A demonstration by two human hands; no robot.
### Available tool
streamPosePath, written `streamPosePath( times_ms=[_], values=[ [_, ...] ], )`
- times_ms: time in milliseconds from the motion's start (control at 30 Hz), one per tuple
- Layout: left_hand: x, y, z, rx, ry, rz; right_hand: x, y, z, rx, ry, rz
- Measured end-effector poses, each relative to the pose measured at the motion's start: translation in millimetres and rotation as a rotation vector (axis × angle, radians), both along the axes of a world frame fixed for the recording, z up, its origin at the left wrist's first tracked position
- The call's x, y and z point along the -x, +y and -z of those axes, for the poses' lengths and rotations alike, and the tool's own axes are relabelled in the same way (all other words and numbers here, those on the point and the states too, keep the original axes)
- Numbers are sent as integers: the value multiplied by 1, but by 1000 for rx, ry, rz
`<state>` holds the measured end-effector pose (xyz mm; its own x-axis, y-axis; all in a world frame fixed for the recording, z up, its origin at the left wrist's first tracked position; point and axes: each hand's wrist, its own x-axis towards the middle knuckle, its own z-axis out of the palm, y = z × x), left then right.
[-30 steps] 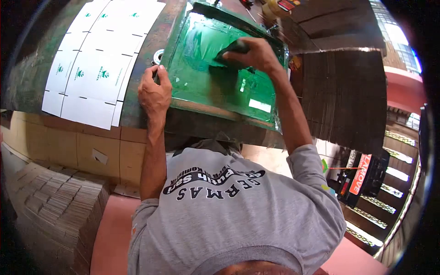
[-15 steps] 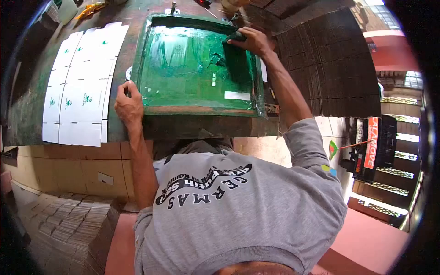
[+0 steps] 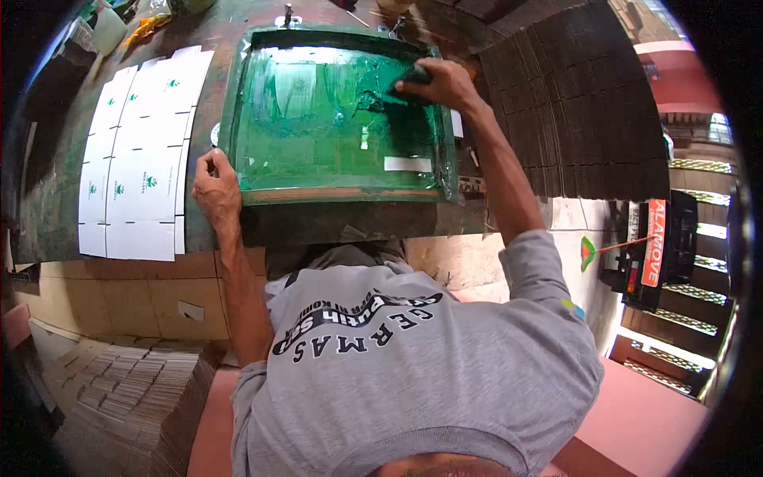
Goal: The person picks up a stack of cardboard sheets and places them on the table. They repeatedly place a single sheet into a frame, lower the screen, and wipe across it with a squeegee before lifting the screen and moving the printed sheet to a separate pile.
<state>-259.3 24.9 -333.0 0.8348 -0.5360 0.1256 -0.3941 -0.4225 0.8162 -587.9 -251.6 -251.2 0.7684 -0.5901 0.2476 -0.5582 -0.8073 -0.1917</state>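
A green screen-printing frame (image 3: 318, 193) lies on the table in front of me, its mesh covered in green. My right hand (image 3: 447, 83) is closed round a dark squeegee (image 3: 411, 79) at the mesh's upper right. Dark green ink (image 3: 371, 99) lies on the mesh just left of the squeegee. Beside the frame's left edge is my left hand (image 3: 216, 189), its fingers curled and pressed together; whatever they may hold is hidden. A small white strip (image 3: 408, 164) shows on the mesh at the lower right.
White printed sheets (image 3: 147, 167) with green logos lie to the left on the dark table (image 3: 48, 191). Dark stacked card (image 3: 568, 103) stands at the right. A plastic bottle (image 3: 108, 30) and a yellow cloth (image 3: 148, 29) are at the far left. Cardboard stacks (image 3: 135, 389) sit on the floor.
My right hand and the squeegee have shifted slightly toward me over the mesh. My left hand sits a little lower, at the frame's left side. The whole view has tilted slightly.
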Motion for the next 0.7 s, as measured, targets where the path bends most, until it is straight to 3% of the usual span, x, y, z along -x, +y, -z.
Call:
streamPosePath(
  times_ms=[233,300,567,700],
  values=[
    [-3,0,4,-3,-61,-11,-35,-56,14,132,92,70],
    [-1,-1,2,-10,-32,-26,-25,-45,22,246,9,36],
    [-3,-1,5,-20,-15,-42,11,55,16,124,49,27],
    [-3,0,8,9,0,-5,17,49,6,158,-35,7]
  ],
)
